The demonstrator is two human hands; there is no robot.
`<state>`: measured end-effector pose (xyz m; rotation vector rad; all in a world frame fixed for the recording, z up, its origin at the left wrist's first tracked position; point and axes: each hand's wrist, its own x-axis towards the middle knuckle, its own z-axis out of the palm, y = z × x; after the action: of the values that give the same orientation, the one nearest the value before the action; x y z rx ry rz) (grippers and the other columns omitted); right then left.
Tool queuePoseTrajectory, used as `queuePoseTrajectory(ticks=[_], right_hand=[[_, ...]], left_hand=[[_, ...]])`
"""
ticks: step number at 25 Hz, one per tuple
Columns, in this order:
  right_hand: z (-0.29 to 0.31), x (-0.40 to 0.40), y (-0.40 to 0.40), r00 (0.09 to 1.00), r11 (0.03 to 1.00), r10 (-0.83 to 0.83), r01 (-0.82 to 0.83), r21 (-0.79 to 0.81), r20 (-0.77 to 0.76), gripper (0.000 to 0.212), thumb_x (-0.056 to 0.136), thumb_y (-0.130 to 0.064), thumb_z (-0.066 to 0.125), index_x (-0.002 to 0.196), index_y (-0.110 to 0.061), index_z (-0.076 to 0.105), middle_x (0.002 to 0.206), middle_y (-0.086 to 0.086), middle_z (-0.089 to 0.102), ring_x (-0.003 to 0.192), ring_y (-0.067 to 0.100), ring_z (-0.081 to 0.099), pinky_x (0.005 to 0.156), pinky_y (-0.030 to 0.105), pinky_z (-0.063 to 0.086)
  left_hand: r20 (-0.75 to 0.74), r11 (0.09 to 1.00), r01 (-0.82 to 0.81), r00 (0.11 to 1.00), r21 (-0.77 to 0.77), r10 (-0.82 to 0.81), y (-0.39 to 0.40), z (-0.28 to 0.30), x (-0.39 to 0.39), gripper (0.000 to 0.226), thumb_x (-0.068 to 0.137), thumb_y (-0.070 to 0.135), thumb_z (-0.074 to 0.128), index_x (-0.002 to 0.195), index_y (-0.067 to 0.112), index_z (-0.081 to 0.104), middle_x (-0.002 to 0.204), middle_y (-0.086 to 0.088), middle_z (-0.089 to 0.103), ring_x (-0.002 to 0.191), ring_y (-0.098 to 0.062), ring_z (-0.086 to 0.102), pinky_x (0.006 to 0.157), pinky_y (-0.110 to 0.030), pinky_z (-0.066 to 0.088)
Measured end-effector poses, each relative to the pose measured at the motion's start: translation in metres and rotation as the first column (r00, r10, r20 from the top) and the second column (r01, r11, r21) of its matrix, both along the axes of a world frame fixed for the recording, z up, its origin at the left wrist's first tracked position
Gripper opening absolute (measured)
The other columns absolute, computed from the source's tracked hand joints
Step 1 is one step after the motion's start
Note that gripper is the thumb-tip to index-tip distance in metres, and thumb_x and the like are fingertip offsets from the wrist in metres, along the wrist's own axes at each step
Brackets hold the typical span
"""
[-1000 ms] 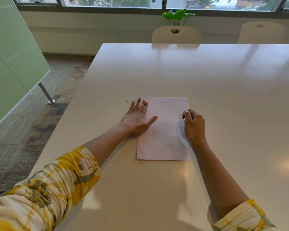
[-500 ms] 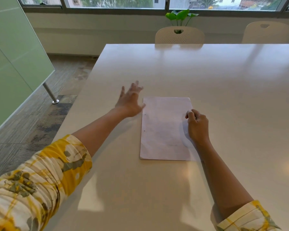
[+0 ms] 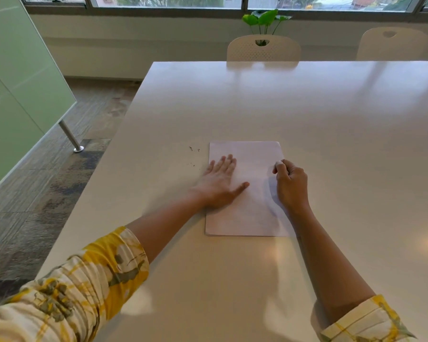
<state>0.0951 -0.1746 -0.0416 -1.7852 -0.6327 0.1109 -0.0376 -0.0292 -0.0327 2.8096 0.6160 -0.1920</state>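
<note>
– Paper (image 3: 252, 213) first: where do we have it?
– Flat on the white table (image 3: 257, 107), close to our edge, its long side running away from us. The near edge seems to show more than one layer, so we take it for a folded or doubled sheet.
– And our left hand (image 3: 219, 183)?
– We lay it palm down on the left part of the paper, fingers (image 3: 229, 164) straight and close together, thumb spread toward the middle. It grips nothing. We press, so that the paper cannot slide or spring up.
– Why so far to the left?
– That leaves the other side free for our right hand (image 3: 292, 185). There we curl the fingers and pinch the right edge between thumb and forefinger, in its farther half. Below that hand the edge may stand slightly off the table, though the shadow makes it hard to tell.
– So one hand anchors and the other works?
– That is our reading. We judge that we are about to lift or turn that right edge, or run a crease, while the left palm holds the rest steady.
– Anything near that could get in the way?
– Only a few dark specks (image 3: 194, 149) on the table just beyond the left hand, apart from the paper. Chairs (image 3: 263, 49) and a green plant (image 3: 265, 19) stand at the far end, well apart from us.
</note>
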Motion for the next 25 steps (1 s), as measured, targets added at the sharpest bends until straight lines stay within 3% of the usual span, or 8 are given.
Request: queuePoseTrajectory(ticks=[3, 5, 9, 11, 14, 17, 21, 25], right_hand=[[0.000, 0.001, 0.000, 0.999, 1.000, 0.000, 0.000, 0.015, -0.035, 0.030, 0.090, -0.017, 0.046, 0.062, -0.008, 0.051, 0.053, -0.004, 0.038, 0.048, 0.005, 0.032, 0.049, 0.023, 0.027], [0.001, 0.002, 0.000, 0.995, 0.998, -0.002, 0.008, 0.066, -0.100, 0.034, 0.093, -0.017, 0.043, 0.061, -0.014, 0.051, 0.053, -0.005, 0.039, 0.051, 0.007, 0.035, 0.052, 0.025, 0.029], [0.003, 0.002, 0.000, 0.955, 0.965, 0.011, 0.067, 0.254, -0.297, 0.041, 0.103, -0.016, 0.035, 0.065, -0.014, 0.051, 0.053, -0.002, 0.041, 0.051, 0.011, 0.037, 0.054, 0.027, 0.030], [0.004, 0.002, -0.001, 0.937, 0.949, 0.035, 0.078, 0.306, -0.347, 0.038, 0.103, -0.020, 0.034, 0.070, -0.011, 0.053, 0.060, 0.004, 0.049, 0.060, 0.017, 0.048, 0.061, 0.031, 0.041], [0.003, 0.002, -0.004, 0.948, 0.961, 0.028, 0.061, 0.268, -0.316, 0.037, 0.102, -0.020, 0.034, 0.074, -0.009, 0.055, 0.070, 0.011, 0.056, 0.070, 0.025, 0.056, 0.070, 0.040, 0.049], [0.003, 0.001, -0.002, 0.973, 0.978, 0.017, 0.032, 0.206, -0.231, 0.039, 0.102, -0.015, 0.035, 0.068, -0.011, 0.054, 0.061, 0.004, 0.052, 0.060, 0.015, 0.050, 0.062, 0.035, 0.041], [0.003, 0.000, -0.001, 0.988, 0.990, -0.008, 0.029, 0.135, -0.153, 0.039, 0.100, -0.012, 0.036, 0.065, -0.015, 0.052, 0.056, -0.003, 0.043, 0.052, 0.008, 0.039, 0.057, 0.028, 0.032], [0.002, 0.000, -0.002, 0.997, 0.999, 0.035, -0.033, 0.041, -0.066, 0.034, 0.096, -0.015, 0.043, 0.063, -0.017, 0.050, 0.057, -0.004, 0.042, 0.053, 0.007, 0.037, 0.058, 0.029, 0.031]], left_hand=[[-0.067, 0.971, -0.214, 0.973, 0.107, 0.221, 0.026, 0.008, -0.008, 0.091, 0.097, 0.070, 0.012, 0.156, 0.006, -0.012, 0.165, -0.008, -0.019, 0.151, -0.019, -0.022, 0.120, -0.039, -0.018], [-0.023, 0.958, -0.233, 0.971, 0.166, 0.240, 0.025, 0.013, -0.004, 0.089, 0.099, 0.067, 0.014, 0.157, 0.004, -0.009, 0.165, -0.010, -0.017, 0.150, -0.022, -0.022, 0.121, -0.040, -0.018], [0.147, 0.984, 0.177, 0.973, 0.012, -0.177, -0.031, 0.008, 0.027, 0.068, 0.107, 0.041, 0.028, 0.159, 0.010, -0.001, 0.167, -0.006, -0.012, 0.151, -0.016, -0.018, 0.121, -0.033, -0.014], [0.178, 0.952, 0.295, 0.944, -0.080, -0.277, -0.060, -0.001, 0.042, 0.063, 0.107, 0.031, 0.030, 0.159, 0.013, 0.000, 0.167, -0.003, -0.009, 0.152, -0.014, -0.015, 0.123, -0.033, -0.011], [0.157, 0.948, 0.280, 0.954, -0.153, -0.256, -0.066, -0.005, 0.062, 0.059, 0.108, 0.030, 0.024, 0.159, 0.014, -0.001, 0.168, -0.003, -0.006, 0.153, -0.015, -0.011, 0.124, -0.035, -0.008], [0.132, 0.955, 0.250, 0.964, -0.157, -0.231, -0.042, -0.003, 0.071, 0.058, 0.109, 0.035, 0.020, 0.160, 0.016, 0.001, 0.168, -0.003, -0.005, 0.153, -0.014, -0.009, 0.122, -0.034, -0.010], [0.089, 0.994, 0.108, 0.991, -0.031, -0.104, 0.009, -0.006, 0.061, 0.069, 0.105, 0.052, 0.020, 0.159, 0.016, -0.003, 0.167, 0.001, -0.010, 0.152, -0.011, -0.011, 0.123, -0.034, -0.010], [0.016, 1.000, -0.006, 1.000, -0.008, 0.006, 0.056, 0.003, 0.041, 0.080, 0.102, 0.061, 0.022, 0.159, 0.012, -0.004, 0.167, -0.002, -0.010, 0.152, -0.014, -0.012, 0.122, -0.035, -0.011]])
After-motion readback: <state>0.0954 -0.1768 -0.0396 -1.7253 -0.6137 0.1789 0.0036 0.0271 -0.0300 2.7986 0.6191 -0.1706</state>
